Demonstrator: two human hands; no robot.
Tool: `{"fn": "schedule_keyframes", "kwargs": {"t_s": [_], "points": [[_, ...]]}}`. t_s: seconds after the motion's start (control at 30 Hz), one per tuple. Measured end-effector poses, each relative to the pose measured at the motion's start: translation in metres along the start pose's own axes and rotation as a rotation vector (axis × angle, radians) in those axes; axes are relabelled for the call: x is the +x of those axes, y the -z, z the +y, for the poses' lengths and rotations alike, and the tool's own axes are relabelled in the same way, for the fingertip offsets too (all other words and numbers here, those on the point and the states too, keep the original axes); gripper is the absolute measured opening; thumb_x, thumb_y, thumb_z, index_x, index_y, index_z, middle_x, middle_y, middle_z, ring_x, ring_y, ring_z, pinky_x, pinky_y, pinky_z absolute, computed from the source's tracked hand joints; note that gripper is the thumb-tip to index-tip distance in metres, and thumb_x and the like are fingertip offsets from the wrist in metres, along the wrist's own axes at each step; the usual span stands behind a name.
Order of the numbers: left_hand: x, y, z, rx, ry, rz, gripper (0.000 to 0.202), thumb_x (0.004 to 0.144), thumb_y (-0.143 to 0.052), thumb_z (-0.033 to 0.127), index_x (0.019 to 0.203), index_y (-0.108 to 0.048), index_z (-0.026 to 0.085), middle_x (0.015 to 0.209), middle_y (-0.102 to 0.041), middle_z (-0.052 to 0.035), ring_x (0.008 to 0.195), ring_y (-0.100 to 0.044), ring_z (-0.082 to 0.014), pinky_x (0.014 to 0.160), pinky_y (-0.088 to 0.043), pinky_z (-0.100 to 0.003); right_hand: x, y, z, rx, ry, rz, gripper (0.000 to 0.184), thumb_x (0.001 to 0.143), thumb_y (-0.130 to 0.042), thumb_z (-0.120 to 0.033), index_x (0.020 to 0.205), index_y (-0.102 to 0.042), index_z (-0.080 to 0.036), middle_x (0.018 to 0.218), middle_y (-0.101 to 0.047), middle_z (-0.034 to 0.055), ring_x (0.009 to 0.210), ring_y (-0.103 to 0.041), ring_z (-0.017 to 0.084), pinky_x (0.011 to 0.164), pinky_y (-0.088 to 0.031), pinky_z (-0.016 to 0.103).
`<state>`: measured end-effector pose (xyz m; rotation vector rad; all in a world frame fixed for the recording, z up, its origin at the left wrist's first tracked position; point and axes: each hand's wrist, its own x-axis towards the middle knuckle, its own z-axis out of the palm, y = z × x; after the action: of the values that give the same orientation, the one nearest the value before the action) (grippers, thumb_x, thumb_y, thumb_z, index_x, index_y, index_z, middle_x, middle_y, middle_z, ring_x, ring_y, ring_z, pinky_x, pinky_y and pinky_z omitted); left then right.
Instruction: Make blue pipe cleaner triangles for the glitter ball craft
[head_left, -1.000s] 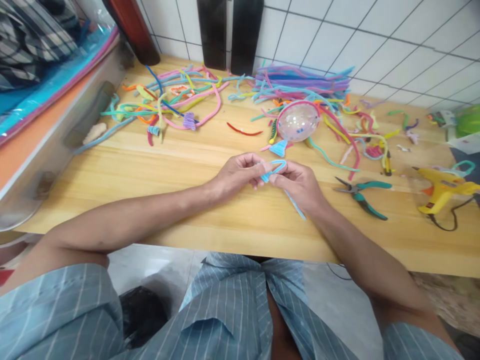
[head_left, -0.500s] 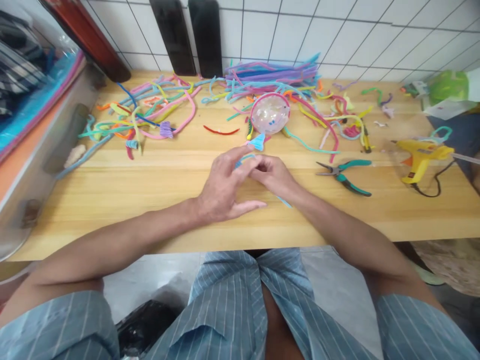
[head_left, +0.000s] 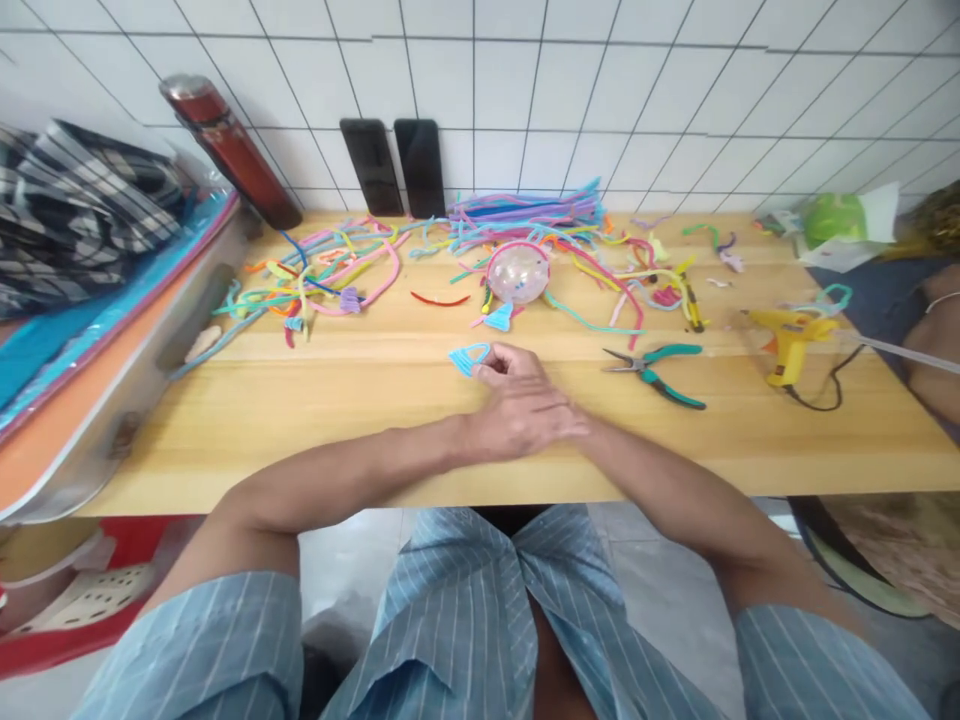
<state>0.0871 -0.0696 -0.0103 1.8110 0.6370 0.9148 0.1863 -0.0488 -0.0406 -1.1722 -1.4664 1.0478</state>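
Note:
My right hand (head_left: 511, 366) rests on the wooden table (head_left: 315, 400), its fingers curled and pinching a small light-blue pipe-cleaner triangle (head_left: 469, 358) that lies just left of the fingertips. Crossing over my right wrist and the back of that hand is my left hand (head_left: 525, 428), fingers stretched flat and pointing right, holding nothing. A second small blue folded piece (head_left: 498, 318) lies a little further back.
Several loose coloured pipe cleaners (head_left: 525, 215) and a clear ball (head_left: 517, 272) cover the back of the table. Teal-handled pliers (head_left: 658, 365) and a yellow glue gun (head_left: 787, 338) lie to the right. A red bottle (head_left: 232, 150), two dark phones (head_left: 394, 165), an open case (head_left: 112, 380) on the left. Another person's arm (head_left: 937, 330) at the right edge.
The view has pulled back and up. My hands came down onto the table; my left hand let go of the blue piece and now lies flat across my right hand.

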Motion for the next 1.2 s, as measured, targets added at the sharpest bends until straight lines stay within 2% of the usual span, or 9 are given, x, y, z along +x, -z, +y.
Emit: {"fn": "schedule_keyframes", "kwargs": {"t_s": [0.1,0.2,0.47,0.63,0.77,0.87,1.0,1.1,1.2], "points": [[-0.009,0.016,0.006,0.082,-0.212,-0.149,0.023,0.102,-0.065,0.034,0.087,-0.083,0.031,0.098,-0.086,-0.0064,0.093,-0.080,-0.0280,0.092,-0.061,-0.041,0.009,0.007,-0.010,-0.057,-0.058,-0.139,0.035,0.080,-0.077,-0.053,0.069,-0.060,-0.025,0.067,-0.059,-0.0022,0.066,-0.054,0.017,0.063,-0.046,0.033],[-0.012,0.030,0.018,0.071,-0.280,-0.029,0.025,0.108,-0.062,0.029,0.097,-0.085,0.026,0.090,-0.086,-0.0058,0.080,-0.078,-0.0221,0.078,-0.059,-0.035,0.002,0.009,-0.010,-0.058,-0.114,-0.143,0.032,0.086,-0.072,-0.051,0.074,-0.059,-0.025,0.071,-0.060,-0.0013,0.069,-0.055,0.017,0.064,-0.045,0.033],[0.021,0.069,0.052,-0.370,0.291,0.303,0.041,0.100,-0.078,0.061,0.082,-0.076,0.024,0.056,-0.053,0.0037,0.054,-0.051,-0.0122,0.057,-0.045,-0.029,-0.013,0.010,-0.025,-0.024,-0.188,-0.113,0.027,0.091,-0.071,-0.045,0.077,-0.059,-0.025,0.073,-0.059,-0.0011,0.069,-0.053,0.016,0.066,-0.044,0.033],[0.053,0.107,0.032,-0.458,0.380,0.531,0.050,0.089,-0.083,0.075,0.089,-0.072,0.027,0.047,-0.032,0.0091,0.043,-0.031,-0.0096,0.044,-0.026,-0.028,-0.014,0.013,-0.030,-0.068,-0.223,-0.129,0.024,0.087,-0.072,-0.040,0.074,-0.060,-0.023,0.070,-0.059,-0.0025,0.065,-0.050,0.014,0.062,-0.038,0.030],[0.074,0.140,0.004,-0.408,0.439,0.622,0.048,0.087,-0.080,0.079,0.096,-0.074,0.032,0.046,-0.036,0.0085,0.043,-0.034,-0.0124,0.044,-0.023,-0.031,-0.009,0.020,-0.022,-0.028,-0.244,-0.170,0.024,0.085,-0.074,-0.044,0.077,-0.065,-0.023,0.071,-0.064,-0.0023,0.066,-0.052,0.015,0.064,-0.039,0.029],[0.077,0.154,-0.007,-0.289,0.297,0.727,0.043,0.088,-0.084,0.069,0.085,-0.067,0.030,0.053,-0.047,0.0079,0.047,-0.036,-0.0103,0.048,-0.024,-0.031,-0.002,0.025,-0.022,0.030,-0.271,-0.173,0.027,0.081,-0.076,-0.047,0.077,-0.067,-0.022,0.069,-0.061,-0.0039,0.066,-0.050,0.014,0.064,-0.038,0.029],[0.061,0.144,0.002,-0.207,0.195,0.529,0.046,0.083,-0.088,0.066,0.085,-0.067,0.024,0.075,-0.067,0.0032,0.060,-0.054,-0.0092,0.055,-0.037,-0.026,0.004,0.030,-0.029,0.074,-0.247,-0.153,0.027,0.077,-0.080,-0.046,0.078,-0.068,-0.022,0.070,-0.062,-0.0040,0.067,-0.051,0.014,0.065,-0.038,0.029],[0.039,0.124,0.011,-0.128,0.298,0.175,0.055,0.079,-0.088,0.070,0.082,-0.070,0.018,0.075,-0.068,0.0001,0.066,-0.058,-0.0118,0.061,-0.042,-0.025,0.007,0.033,-0.033,0.094,-0.206,-0.130,0.025,0.076,-0.079,-0.044,0.075,-0.067,-0.022,0.071,-0.064,-0.0032,0.068,-0.054,0.014,0.068,-0.041,0.030],[0.024,0.110,0.008,-0.113,0.332,0.028,0.059,0.075,-0.090,0.070,0.076,-0.068,0.015,0.069,-0.064,0.0012,0.064,-0.054,-0.0106,0.062,-0.041,-0.024,0.010,0.037,-0.032,0.080,-0.174,-0.114,0.025,0.075,-0.079,-0.043,0.073,-0.066,-0.023,0.070,-0.064,-0.0028,0.069,-0.053,0.015,0.070,-0.041,0.031]]}}
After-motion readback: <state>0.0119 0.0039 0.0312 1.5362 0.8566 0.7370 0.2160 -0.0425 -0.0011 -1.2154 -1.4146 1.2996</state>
